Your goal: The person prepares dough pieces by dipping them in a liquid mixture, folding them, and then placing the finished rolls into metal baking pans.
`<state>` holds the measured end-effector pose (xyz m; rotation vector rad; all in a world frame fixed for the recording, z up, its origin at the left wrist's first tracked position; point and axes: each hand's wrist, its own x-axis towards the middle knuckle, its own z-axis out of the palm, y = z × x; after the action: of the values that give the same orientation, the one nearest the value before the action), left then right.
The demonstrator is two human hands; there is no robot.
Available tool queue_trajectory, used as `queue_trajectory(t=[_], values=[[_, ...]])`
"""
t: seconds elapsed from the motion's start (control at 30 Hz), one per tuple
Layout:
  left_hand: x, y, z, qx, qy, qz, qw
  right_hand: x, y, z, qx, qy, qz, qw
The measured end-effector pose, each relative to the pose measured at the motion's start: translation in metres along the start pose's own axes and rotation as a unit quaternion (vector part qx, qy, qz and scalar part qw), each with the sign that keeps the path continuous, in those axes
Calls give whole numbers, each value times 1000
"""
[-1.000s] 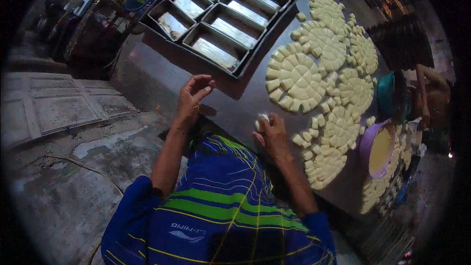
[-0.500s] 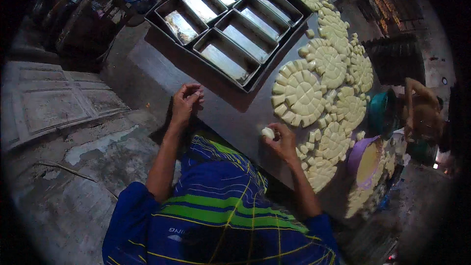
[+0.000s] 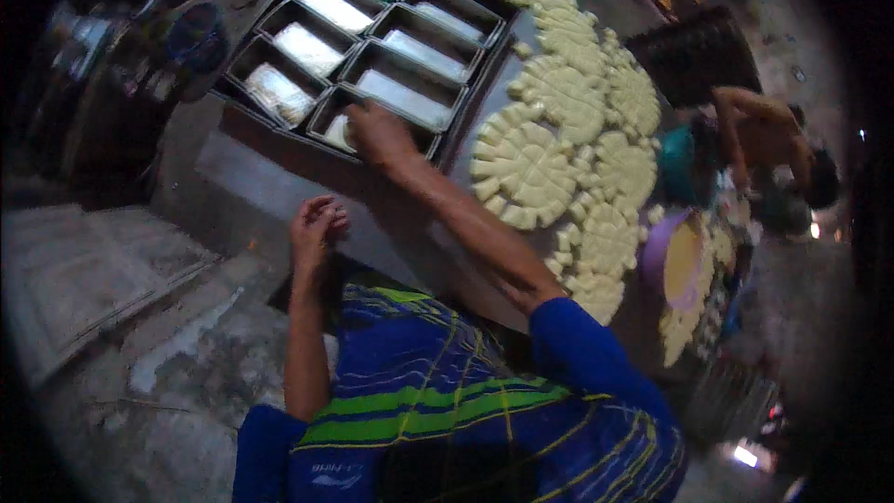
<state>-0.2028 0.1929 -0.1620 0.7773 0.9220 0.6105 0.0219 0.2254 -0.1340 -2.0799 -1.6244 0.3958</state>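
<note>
My right hand (image 3: 377,135) reaches into the nearest rectangular metal tin (image 3: 414,138) at the front of a dark tray (image 3: 220,93), its fingers closed on a pale dough piece (image 3: 337,133). Several more metal tins (image 3: 405,93) sit in that tray, their bottoms shiny. My left hand (image 3: 317,219) hovers lower down by the near part of the metal table (image 3: 247,168), fingers loosely curved and apart, holding nothing. Rounds of scored pale dough (image 3: 521,163) with small cut pieces (image 3: 568,247) cover the table's right part, beside my right forearm.
A purple tub of pale yellow stuff (image 3: 656,256) and a teal bowl (image 3: 680,163) stand at the right. A co-worker (image 3: 773,140) bends beyond them, bare arms showing. Cluttered tubs and a blue basket (image 3: 196,37) are at the upper left, concrete floor (image 3: 168,335) below.
My right hand has moved from the table beside the dough rounds, forward and left into the nearest tin with the dough piece. My view has shifted, and the co-worker's posture has changed.
</note>
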Motion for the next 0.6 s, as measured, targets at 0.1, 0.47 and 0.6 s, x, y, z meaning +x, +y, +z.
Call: queue_trajectory(t=[0.1,0.47,0.6], values=[[-3,1,8,24,16,-14,999,2,10,8,-53,-34,-4,998],[-1,2,22,144,21,38,989,-215,53,-110,-138,147,257,945],[-27,-13,72,321,-95,173,927,-226,54,-75,-117,176,315,925]])
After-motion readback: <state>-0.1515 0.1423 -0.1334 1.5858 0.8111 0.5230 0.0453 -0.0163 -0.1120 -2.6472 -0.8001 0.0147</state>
